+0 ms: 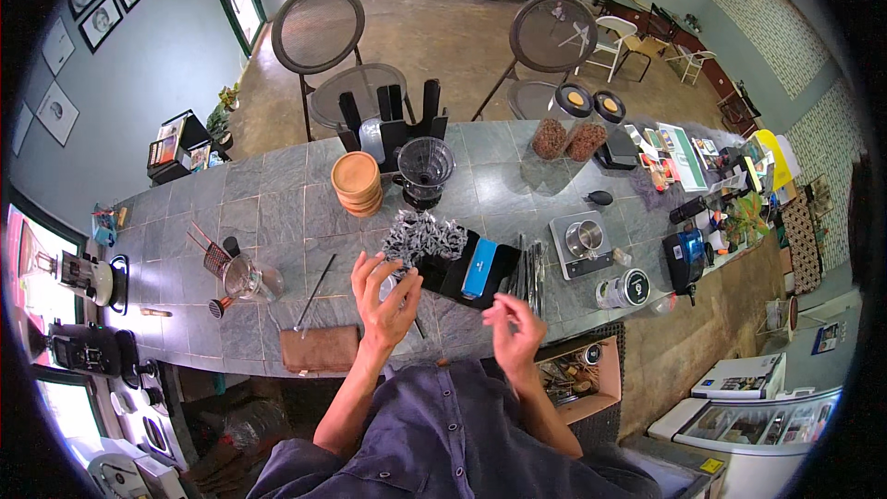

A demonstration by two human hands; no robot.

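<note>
My left hand [386,310] is raised over the near middle of the counter, fingers spread, with nothing plainly held. Just beyond it lies a heap of shredded black-and-grey paper [423,238]. A small pale round thing [388,288] shows partly behind its fingers. My right hand [514,328] hovers near the counter's front edge, its fingers loosely bent and apart, with nothing visible in them. Between and beyond both hands rests an open black box [446,279] with a bright blue packet [479,268] at its right. Thin dark sticks [529,277] lie beside the box.
Behind the heap stand a glass dripper [426,166], stacked wooden saucers [357,183] and a black holder [393,125]. A scale with a metal cup [584,237] and lidded jar [631,288] sit right. At left are a glass jug [249,279] and folded brown cloth [319,349].
</note>
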